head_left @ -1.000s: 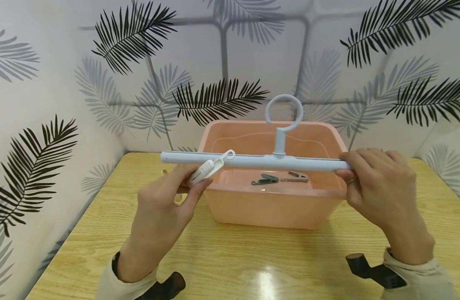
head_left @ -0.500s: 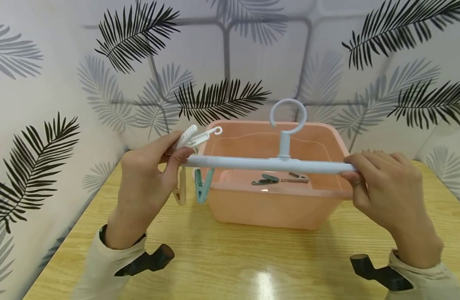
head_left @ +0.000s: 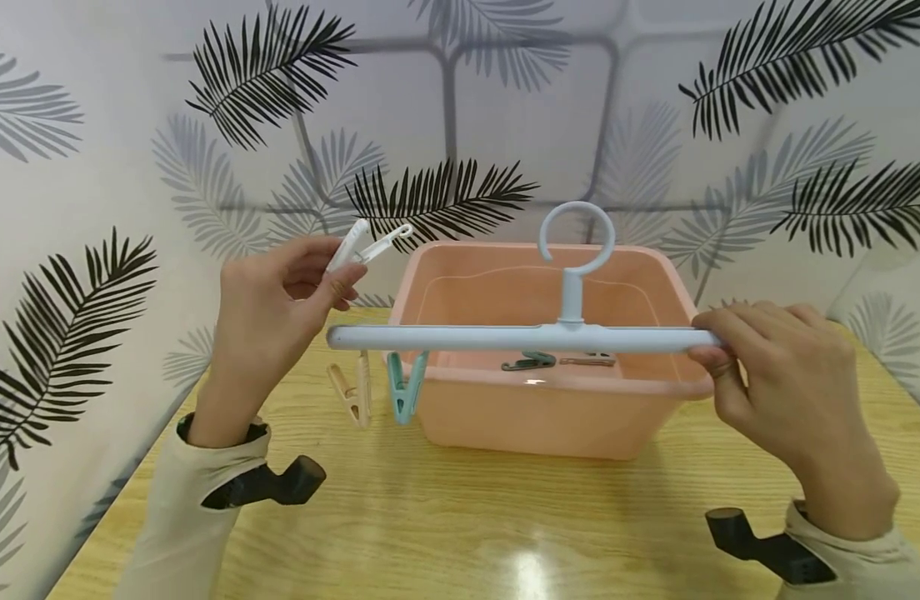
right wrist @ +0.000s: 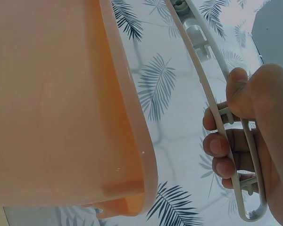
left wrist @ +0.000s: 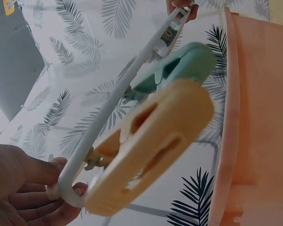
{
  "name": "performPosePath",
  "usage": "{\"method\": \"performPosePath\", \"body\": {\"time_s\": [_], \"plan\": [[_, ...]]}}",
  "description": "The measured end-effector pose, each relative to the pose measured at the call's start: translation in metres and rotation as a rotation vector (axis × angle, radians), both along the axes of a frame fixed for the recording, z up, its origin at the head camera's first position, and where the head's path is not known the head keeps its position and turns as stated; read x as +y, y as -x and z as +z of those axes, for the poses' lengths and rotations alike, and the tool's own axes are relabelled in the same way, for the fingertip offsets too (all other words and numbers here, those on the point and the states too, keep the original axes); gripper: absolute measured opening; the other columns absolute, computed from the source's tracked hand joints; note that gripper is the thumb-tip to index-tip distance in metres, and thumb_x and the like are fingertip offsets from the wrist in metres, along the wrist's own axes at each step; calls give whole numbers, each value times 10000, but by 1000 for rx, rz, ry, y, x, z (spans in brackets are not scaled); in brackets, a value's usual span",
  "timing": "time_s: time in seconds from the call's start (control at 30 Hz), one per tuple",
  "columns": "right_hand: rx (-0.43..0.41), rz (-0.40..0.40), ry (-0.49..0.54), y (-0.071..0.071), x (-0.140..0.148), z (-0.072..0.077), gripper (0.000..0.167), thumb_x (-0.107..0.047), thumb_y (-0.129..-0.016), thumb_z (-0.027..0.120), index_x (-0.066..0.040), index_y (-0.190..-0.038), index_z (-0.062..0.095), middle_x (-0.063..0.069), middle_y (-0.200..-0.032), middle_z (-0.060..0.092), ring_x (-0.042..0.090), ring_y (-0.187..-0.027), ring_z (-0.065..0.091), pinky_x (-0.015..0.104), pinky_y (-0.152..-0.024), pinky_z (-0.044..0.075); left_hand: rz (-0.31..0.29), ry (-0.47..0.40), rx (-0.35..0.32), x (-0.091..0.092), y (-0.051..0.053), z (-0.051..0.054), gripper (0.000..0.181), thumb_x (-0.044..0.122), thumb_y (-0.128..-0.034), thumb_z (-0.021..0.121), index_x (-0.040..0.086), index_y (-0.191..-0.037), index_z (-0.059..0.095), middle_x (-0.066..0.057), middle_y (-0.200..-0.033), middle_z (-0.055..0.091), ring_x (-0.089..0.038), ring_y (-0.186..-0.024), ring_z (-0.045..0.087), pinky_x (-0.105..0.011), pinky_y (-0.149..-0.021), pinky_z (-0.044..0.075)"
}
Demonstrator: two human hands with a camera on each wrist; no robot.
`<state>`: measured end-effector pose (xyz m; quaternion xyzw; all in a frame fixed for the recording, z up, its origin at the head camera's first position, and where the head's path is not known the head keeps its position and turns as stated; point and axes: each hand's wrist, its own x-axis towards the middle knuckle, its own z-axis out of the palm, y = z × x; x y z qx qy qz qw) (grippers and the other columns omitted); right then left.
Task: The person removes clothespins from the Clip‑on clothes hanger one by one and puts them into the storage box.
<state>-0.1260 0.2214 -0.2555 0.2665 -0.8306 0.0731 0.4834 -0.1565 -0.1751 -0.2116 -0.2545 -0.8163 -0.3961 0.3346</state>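
Observation:
My left hand (head_left: 272, 292) pinches a white clothespin (head_left: 346, 248) with a looped arm, above and apart from the left end of a pale blue hanger (head_left: 460, 337). My right hand (head_left: 786, 383) grips the hanger's right end; in the right wrist view its fingers (right wrist: 219, 144) curl round the narrow frame. Below the bar's left part hang a beige clothespin (head_left: 361, 392) and a teal clothespin (head_left: 406, 387). Up close in the left wrist view, the beige clothespin covers part of the teal one. The hanger's hook (head_left: 577, 237) points upward.
Behind the hanger a peach plastic basin (head_left: 550, 417) stands on the wooden table (head_left: 460, 517). A dark green clothespin (head_left: 530, 362) and a greyish-pink clothespin (head_left: 587, 362) lie inside, partly hidden by the bar. A leaf-patterned covering (head_left: 505, 125) rises behind the table.
My left hand has moved left and up with the white clothespin, away from the bar. The hanger has lowered slightly, and the beige and teal clothespins have come into view.

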Motion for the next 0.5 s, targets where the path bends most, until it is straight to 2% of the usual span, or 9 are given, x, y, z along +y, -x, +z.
{"method": "performPosePath", "body": {"time_s": [0.07,0.13,0.23,0.33,0.4,0.5], "plan": [[-1,-2,-3,0,0,0,524,-439,-1008,384,-19,-827,640,133,-718,635,338,-640,588,465,-587,401,6,-1,-31,-2,5,-1,214,75,-856,725,-21,-1047,705,-109,-803,723,19,-616,636,-135,-619,514],[-1,-5,-5,0,1,0,527,-443,-1008,383,-20,-828,641,133,-715,634,335,-634,586,465,-587,402,11,-3,-64,-4,10,-1,213,77,-869,712,-25,-1056,703,-125,-813,722,2,-628,647,-142,-619,518],[1,-5,-7,-1,1,1,530,-447,-1008,384,-20,-826,642,132,-710,633,332,-626,584,463,-587,404,10,-9,-112,-5,16,-3,225,42,-884,683,-41,-1093,689,-168,-840,718,-141,-666,691,-149,-637,524],[8,-5,-6,-2,1,1,522,-434,-1007,394,-13,-828,645,134,-717,640,335,-627,588,462,-591,408,-17,-26,-156,-5,23,-5,250,-19,-891,651,-64,-1137,662,-207,-886,711,-258,-717,701,-173,-672,536],[14,-4,-4,-2,1,2,520,-426,-1008,397,-6,-831,648,137,-723,644,340,-632,593,462,-593,409,-35,-36,-183,-5,29,-7,266,-33,-896,637,-74,-1160,643,-217,-932,706,-218,-738,701,-178,-688,538],[21,-1,-2,-3,1,2,514,-414,-1007,403,1,-837,653,140,-731,650,345,-641,599,460,-596,410,-64,-59,-223,-4,36,-11,273,-31,-899,632,-87,-1167,620,-227,-987,696,-71,-746,685,-179,-703,539]]}}
